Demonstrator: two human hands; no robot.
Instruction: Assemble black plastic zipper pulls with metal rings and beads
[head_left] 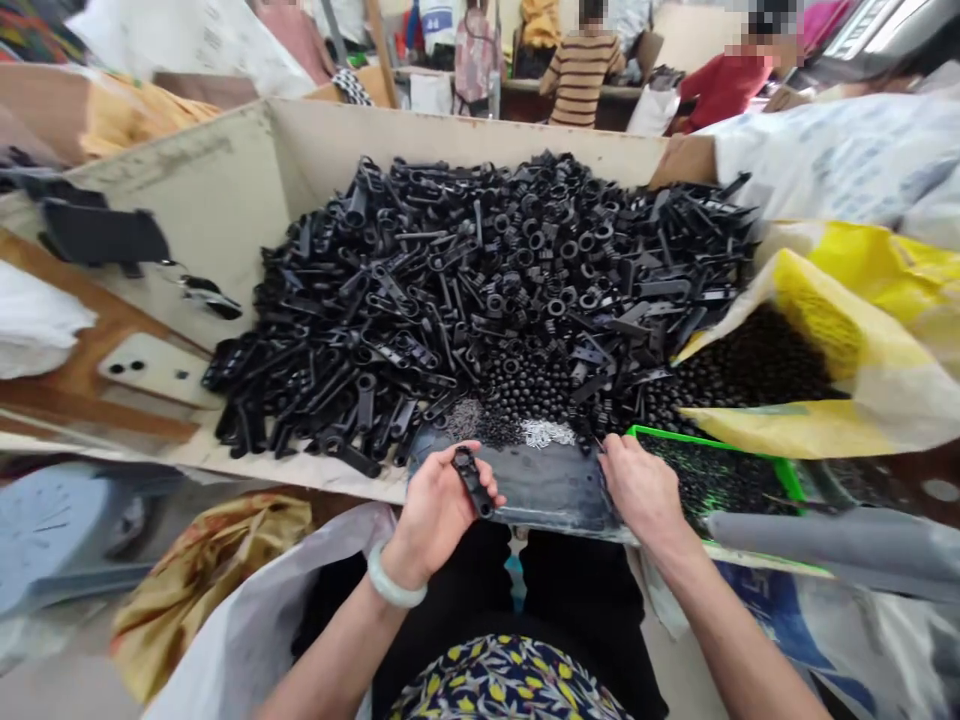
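A black elongated plastic part (473,482) lies across the palm of my left hand (442,502), with the fingers curled round it. My right hand (637,484) is at the right end of the dark work plate (540,487), its fingertips pinched together beside small black pieces. Whatever those fingertips hold is too small to make out. Just beyond the plate are a little heap of silvery pins (547,433), a patch of grey small parts (463,416) and a pile of black balls (529,385).
A large heap of black plastic parts (420,270) fills the walled bench (405,128). To the right are a green-rimmed tray (787,480) and an open yellow-and-white sack (892,340) of black balls. A phone (157,368) lies left. Other people (585,75) are in the background.
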